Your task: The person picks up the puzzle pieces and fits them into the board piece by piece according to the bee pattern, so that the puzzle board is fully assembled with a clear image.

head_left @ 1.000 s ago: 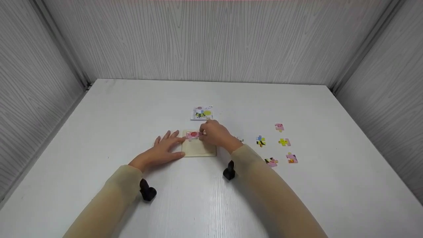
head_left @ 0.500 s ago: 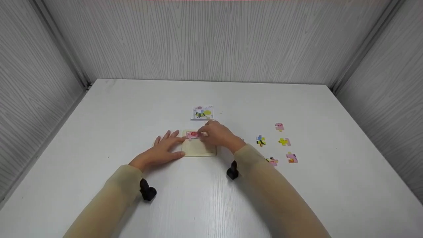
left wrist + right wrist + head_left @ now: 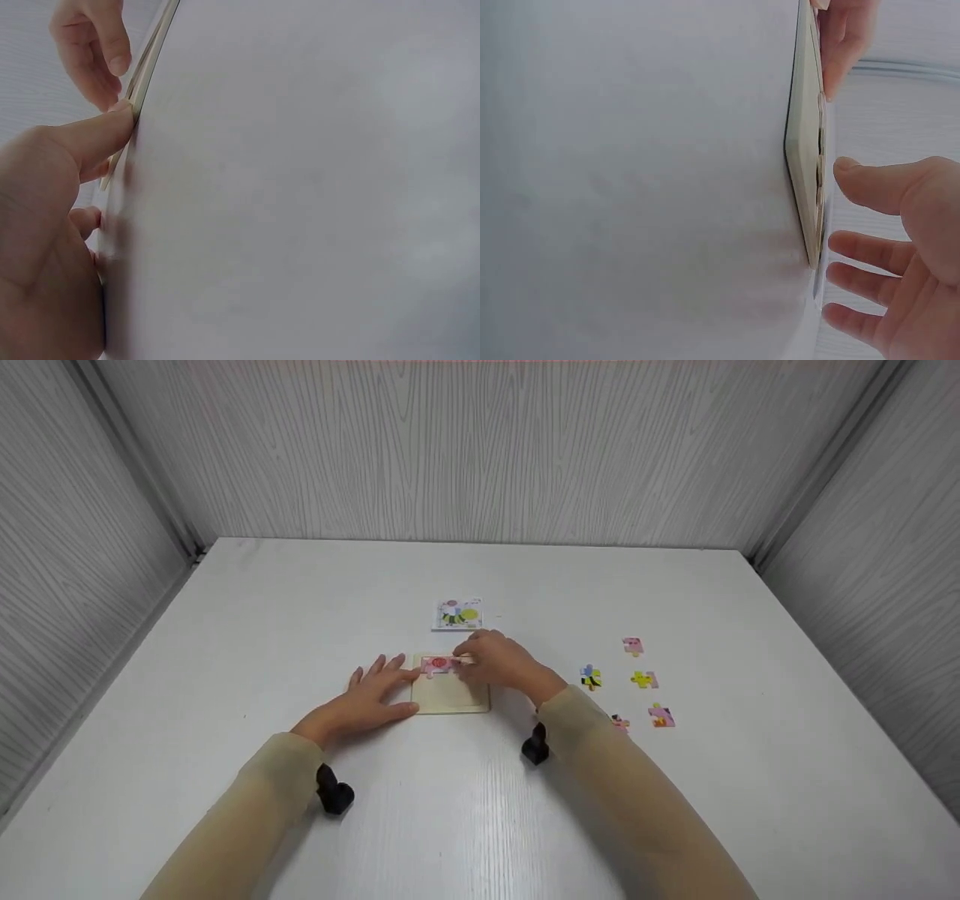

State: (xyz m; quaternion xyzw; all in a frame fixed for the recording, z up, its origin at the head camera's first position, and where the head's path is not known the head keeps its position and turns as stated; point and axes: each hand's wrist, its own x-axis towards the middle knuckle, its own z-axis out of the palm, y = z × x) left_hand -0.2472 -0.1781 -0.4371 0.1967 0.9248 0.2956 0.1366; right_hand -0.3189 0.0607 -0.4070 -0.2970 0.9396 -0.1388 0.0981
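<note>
White counter [image 3: 315,600] right across the frame, and the right sleeve [image 3: 622,772] slanting up from lower right. Left hand [image 3: 367,695] braces the tray [image 3: 450,703] mid-frame, fingers straight, thumb and forefinger at its left edge. Right hand [image 3: 504,661] is over the tray's upper right, grip loose, thumb parted from fingers, nothing seen between! The tray's longer side looks to run left to right; card [image 3: 457,615] just above, pink piece [image 3: 439,664] inside, upper left. Loose pieces [image 3: 591,678] lie rightward, past the right wrist: right hand's nearer.
</note>
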